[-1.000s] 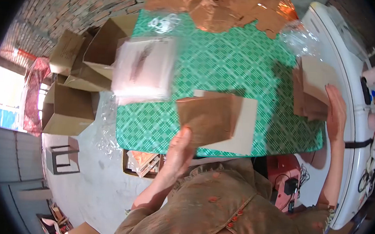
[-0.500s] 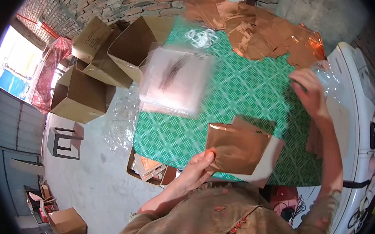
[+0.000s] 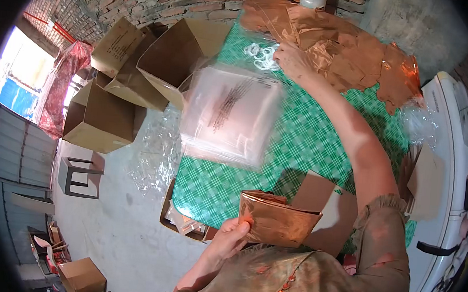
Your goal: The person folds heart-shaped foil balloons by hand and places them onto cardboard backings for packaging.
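Note:
My left hand (image 3: 230,237) grips a folded packet of copper-coloured foil sheets (image 3: 280,222) by its left edge, thumb on top, at the near side of the table in front of my body. Stretched across to the far side, my right hand (image 3: 295,62) has its fingertips pinched at a loose pile of white bands (image 3: 261,55). Its fingertips partly cover the pile. Left of that arm lies a stack of clear plastic bags (image 3: 231,110) with dark print. Beside the packet rests a flat brown card (image 3: 325,201).
Crumpled copper foil sheets (image 3: 354,59) cover the back of the green checked table (image 3: 310,143). Open cardboard boxes (image 3: 103,118) stand at the left. A white appliance (image 3: 447,161) borders the right side. Clear plastic (image 3: 160,146) hangs by the left table edge.
My right hand has swung from the right side of the table to the white bands at the back. My left hand has brought the foil packet lower and tilted it.

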